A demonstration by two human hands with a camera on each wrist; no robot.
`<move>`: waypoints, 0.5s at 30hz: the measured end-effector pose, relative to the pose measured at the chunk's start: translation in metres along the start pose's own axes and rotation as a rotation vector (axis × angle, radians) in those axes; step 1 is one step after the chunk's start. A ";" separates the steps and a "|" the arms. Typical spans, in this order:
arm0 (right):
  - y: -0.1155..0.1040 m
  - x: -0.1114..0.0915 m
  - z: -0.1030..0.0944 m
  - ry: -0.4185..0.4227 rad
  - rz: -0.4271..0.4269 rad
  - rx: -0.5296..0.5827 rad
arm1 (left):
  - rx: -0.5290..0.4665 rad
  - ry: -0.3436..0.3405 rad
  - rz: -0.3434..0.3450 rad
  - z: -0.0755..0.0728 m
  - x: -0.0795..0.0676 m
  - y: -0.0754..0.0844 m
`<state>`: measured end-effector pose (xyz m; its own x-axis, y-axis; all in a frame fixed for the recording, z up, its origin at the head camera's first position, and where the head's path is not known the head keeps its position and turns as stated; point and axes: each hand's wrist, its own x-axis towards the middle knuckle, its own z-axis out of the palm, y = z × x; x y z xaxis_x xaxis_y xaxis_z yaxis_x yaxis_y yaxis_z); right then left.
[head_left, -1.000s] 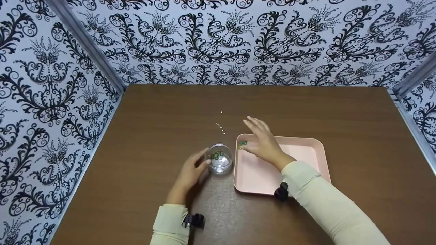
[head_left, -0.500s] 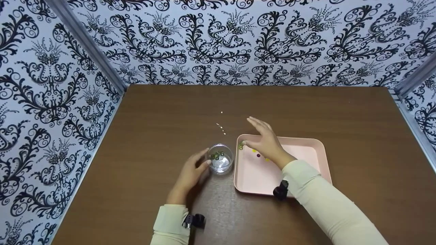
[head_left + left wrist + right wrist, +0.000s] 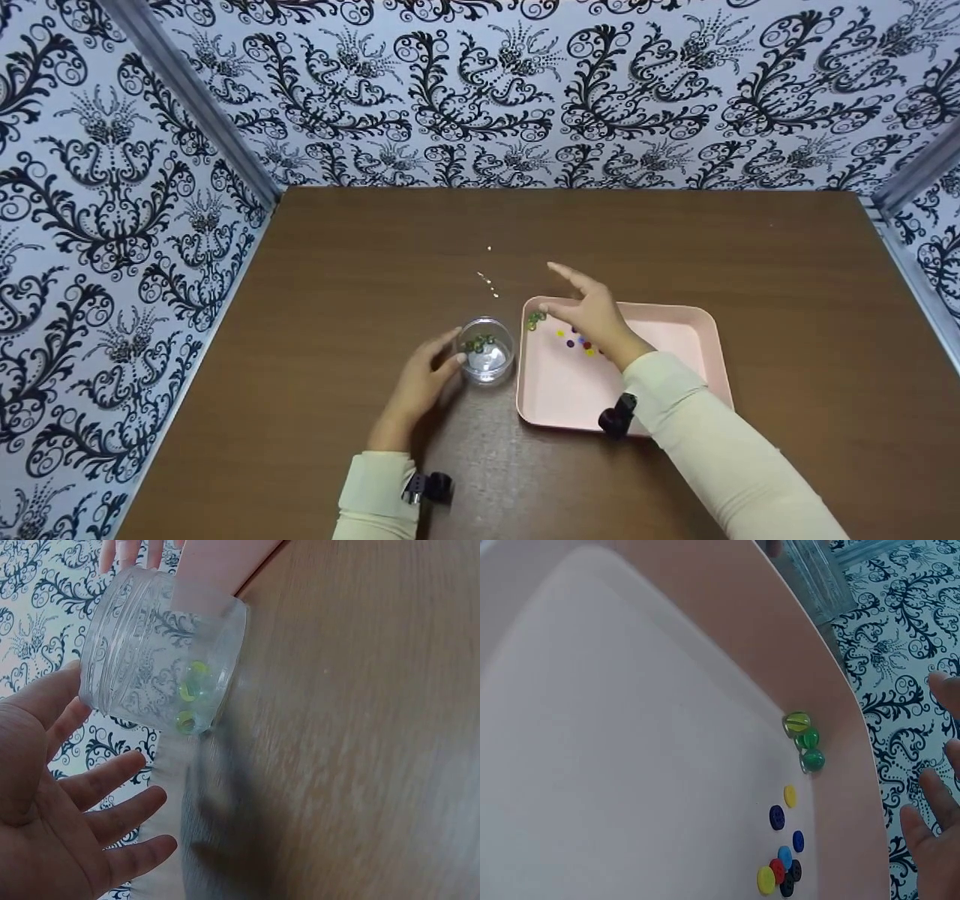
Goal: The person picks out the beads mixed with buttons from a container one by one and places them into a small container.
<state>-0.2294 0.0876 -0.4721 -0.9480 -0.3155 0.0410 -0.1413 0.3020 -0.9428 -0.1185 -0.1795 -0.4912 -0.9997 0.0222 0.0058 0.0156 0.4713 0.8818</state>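
Note:
In the head view, a clear plastic jar (image 3: 487, 360) stands on the table, holding several green-yellow glass marbles (image 3: 191, 694). My left hand (image 3: 418, 381) touches the left of its rim with thumb and index finger, while the other fingers spread loosely apart. A pink tray (image 3: 566, 405) lies to the right of the jar. My right hand (image 3: 596, 315) hovers over the tray's far left part, thumb and fingers apart, with nothing between them. Three green marbles (image 3: 810, 739) sit against the tray wall in its corner. Near them lie several coloured buttons (image 3: 777, 817), yellow, blue, red and black.
Several small white specks (image 3: 487, 282) show on the brown table (image 3: 360, 247) behind the jar. A wall with a black-and-white scroll pattern (image 3: 517, 90) rises at the table's far edge, and another wall stands on the left.
My right hand has drawn slightly back to the right from the tray's corner, and its fingers have shifted. More buttons and marbles now show beside it. The left hand and jar stay put.

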 end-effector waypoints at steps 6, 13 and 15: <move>0.002 0.002 0.001 0.009 -0.005 0.089 | 0.008 0.003 -0.013 0.000 -0.001 0.000; 0.004 0.003 0.002 0.016 0.004 0.099 | -0.003 0.011 -0.012 0.000 -0.001 0.000; 0.004 0.003 0.002 0.014 0.007 0.114 | -0.002 0.011 -0.010 0.001 -0.001 0.000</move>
<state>-0.2320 0.0864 -0.4766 -0.9528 -0.3013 0.0383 -0.1022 0.1993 -0.9746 -0.1179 -0.1790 -0.4914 -1.0000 0.0083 0.0019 0.0056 0.4696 0.8829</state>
